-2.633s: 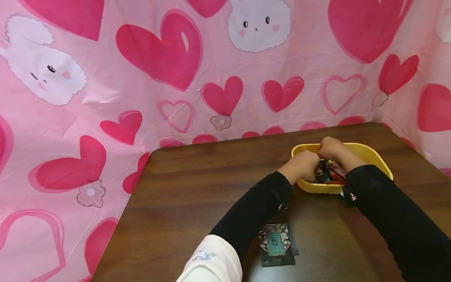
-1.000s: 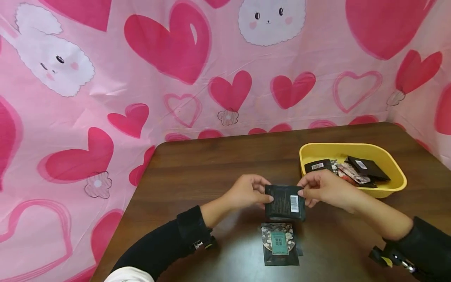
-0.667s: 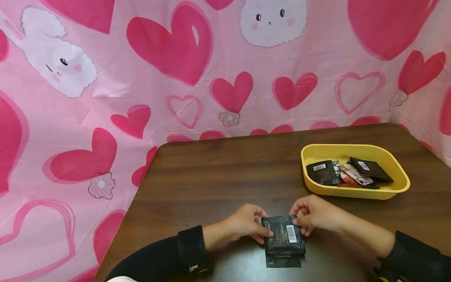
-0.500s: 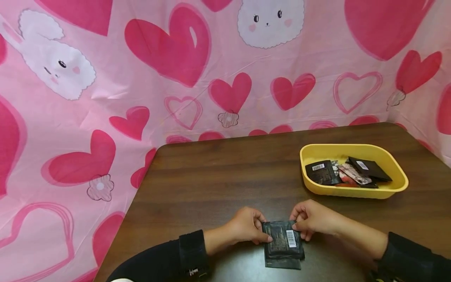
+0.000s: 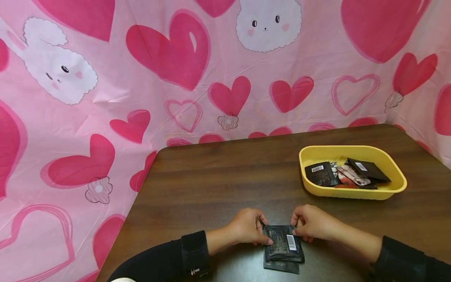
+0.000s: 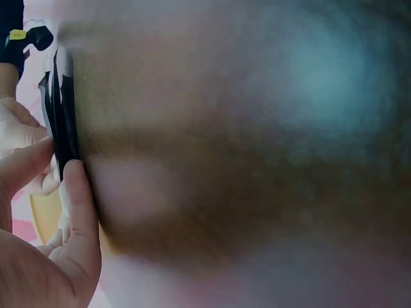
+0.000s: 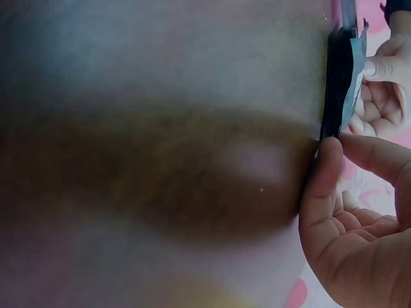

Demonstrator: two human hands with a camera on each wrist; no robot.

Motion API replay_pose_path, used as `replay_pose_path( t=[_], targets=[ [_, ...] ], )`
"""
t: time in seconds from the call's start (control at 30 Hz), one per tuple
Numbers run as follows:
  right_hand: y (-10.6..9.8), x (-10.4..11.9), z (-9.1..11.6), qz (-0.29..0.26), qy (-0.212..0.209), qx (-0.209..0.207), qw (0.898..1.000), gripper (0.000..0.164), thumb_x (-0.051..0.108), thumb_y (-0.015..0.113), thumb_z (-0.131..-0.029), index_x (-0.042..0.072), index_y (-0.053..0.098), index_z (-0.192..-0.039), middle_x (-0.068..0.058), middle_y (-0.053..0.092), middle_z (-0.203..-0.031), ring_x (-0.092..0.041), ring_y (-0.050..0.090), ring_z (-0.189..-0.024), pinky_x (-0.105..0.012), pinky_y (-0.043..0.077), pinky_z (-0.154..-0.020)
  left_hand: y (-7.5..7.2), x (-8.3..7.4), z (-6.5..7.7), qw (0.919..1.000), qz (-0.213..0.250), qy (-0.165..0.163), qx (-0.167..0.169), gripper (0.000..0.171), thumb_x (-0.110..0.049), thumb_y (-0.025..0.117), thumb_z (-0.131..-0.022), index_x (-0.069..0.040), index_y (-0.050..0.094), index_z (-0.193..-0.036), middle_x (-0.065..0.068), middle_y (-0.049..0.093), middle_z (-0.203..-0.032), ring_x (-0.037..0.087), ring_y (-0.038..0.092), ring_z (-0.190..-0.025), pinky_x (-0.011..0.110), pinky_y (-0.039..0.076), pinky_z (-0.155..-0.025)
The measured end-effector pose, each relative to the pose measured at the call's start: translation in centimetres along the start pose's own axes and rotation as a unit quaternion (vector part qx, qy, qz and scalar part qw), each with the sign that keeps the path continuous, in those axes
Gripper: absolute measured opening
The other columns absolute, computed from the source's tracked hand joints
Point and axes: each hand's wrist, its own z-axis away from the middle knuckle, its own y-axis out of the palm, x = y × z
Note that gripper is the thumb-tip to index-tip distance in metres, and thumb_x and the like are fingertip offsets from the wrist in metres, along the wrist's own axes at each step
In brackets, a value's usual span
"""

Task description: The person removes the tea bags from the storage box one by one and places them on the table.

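In the head view a black sachet [image 5: 282, 246] with a white barcode label lies face down over another black sachet [image 5: 281, 267], whose lower edge sticks out towards the front. My left hand [image 5: 248, 227] pinches the upper sachet at its left side, thumb on top. At its upper right corner, my right hand [image 5: 313, 224] pinches it between thumb and fingers. Seen edge-on in the left wrist view, the sachets [image 6: 66, 122] form a thin layered pile close to the tabletop. The right wrist view shows the same sachet edge [image 7: 340, 83] at my right fingertips.
A yellow plastic basket [image 5: 356, 192] stands at the back right of the brown wooden table [image 5: 218, 176]. Inside are several sachets, including a black barcoded one [image 5: 320, 175] and a floral one [image 5: 353, 175]. A pink heart-patterned cloth [image 5: 225, 51] hangs behind the table.
Both hands have come out of the basket holding the barcoded sachet and lowered it towards the front. It now covers most of the floral-printed sachet that lay on the table.
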Motion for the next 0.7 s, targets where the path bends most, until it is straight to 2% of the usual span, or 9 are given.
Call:
replay_pose_path(
  t=[0.17,0.27,0.37,0.47,0.53,0.6,0.67,0.7],
  targets=[
    [-0.1,0.2,0.1,0.037,-0.004,-0.004,0.999,0.017,0.004,0.073,-0.076,0.005,0.057,-0.082,0.003,0.055,-0.055,-0.008,0.047,-0.044,-0.022,0.041,-0.038,-0.2,0.0,-0.2,0.9997,-0.017,0.005,0.013,0.034,-0.014,0.087,-0.066,-0.009,0.063,-0.091,-0.010,0.059,-0.050,0.003,0.051,-0.037,0.017,0.043,-0.040],
    [-0.7,0.6,0.5,0.047,-0.006,-0.008,0.999,0.016,0.008,0.073,-0.078,0.005,0.058,-0.085,0.004,0.055,-0.057,-0.009,0.048,-0.045,-0.023,0.041,-0.039,-0.6,-0.2,-0.4,0.9978,-0.058,0.014,0.028,0.037,-0.020,0.087,-0.066,-0.009,0.063,-0.092,-0.011,0.059,-0.051,0.003,0.052,-0.038,0.017,0.046,-0.043],
    [-2.0,1.3,1.1,0.058,-0.018,-0.023,0.998,0.018,0.013,0.073,-0.081,0.004,0.060,-0.089,0.003,0.055,-0.060,-0.010,0.050,-0.047,-0.024,0.043,-0.041,-1.6,-0.7,-1.1,0.9904,-0.130,0.036,0.027,0.039,-0.030,0.088,-0.066,-0.010,0.065,-0.090,-0.013,0.058,-0.055,0.001,0.053,-0.044,0.016,0.045,-0.049],
    [-4.3,2.0,2.1,0.098,-0.047,-0.057,0.992,0.019,0.017,0.072,-0.083,0.005,0.061,-0.092,0.005,0.056,-0.064,-0.006,0.051,-0.052,-0.023,0.044,-0.045,-2.7,-1.9,-2.4,0.9783,-0.196,0.066,0.004,0.039,-0.037,0.087,-0.066,-0.012,0.067,-0.089,-0.014,0.058,-0.062,-0.001,0.052,-0.053,0.014,0.043,-0.054],
    [-6.2,2.4,2.8,0.168,-0.090,-0.099,0.977,0.019,0.018,0.073,-0.082,0.007,0.063,-0.094,0.010,0.056,-0.068,-0.003,0.051,-0.057,-0.022,0.045,-0.049,-3.4,-3.2,-3.5,0.9694,-0.226,0.095,-0.009,0.038,-0.039,0.085,-0.067,-0.013,0.069,-0.090,-0.013,0.060,-0.068,-0.002,0.052,-0.059,0.013,0.042,-0.057],
    [-8.3,2.6,3.5,0.247,-0.123,-0.147,0.950,0.020,0.016,0.076,-0.079,0.011,0.064,-0.094,0.013,0.057,-0.072,0.000,0.051,-0.063,-0.021,0.047,-0.053,-3.8,-5.0,-4.9,0.9634,-0.238,0.123,-0.012,0.037,-0.037,0.084,-0.070,-0.012,0.070,-0.094,-0.009,0.065,-0.075,-0.001,0.055,-0.065,0.011,0.043,-0.061],
    [-10.4,2.5,4.2,0.315,-0.154,-0.194,0.916,0.022,0.014,0.080,-0.075,0.013,0.066,-0.093,0.016,0.058,-0.076,0.002,0.050,-0.068,-0.020,0.049,-0.056,-3.9,-7.1,-6.5,0.9590,-0.238,0.153,-0.008,0.036,-0.033,0.082,-0.073,-0.011,0.070,-0.098,-0.005,0.068,-0.084,-0.001,0.058,-0.072,0.009,0.044,-0.065],
    [-11.4,2.4,4.4,0.332,-0.156,-0.204,0.908,0.023,0.013,0.080,-0.075,0.013,0.067,-0.093,0.016,0.058,-0.077,0.002,0.050,-0.069,-0.021,0.049,-0.057,-3.8,-8.2,-7.4,0.9571,-0.236,0.168,-0.004,0.035,-0.032,0.082,-0.075,-0.011,0.070,-0.100,-0.004,0.069,-0.088,0.000,0.060,-0.075,0.008,0.045,-0.066]
  ],
)
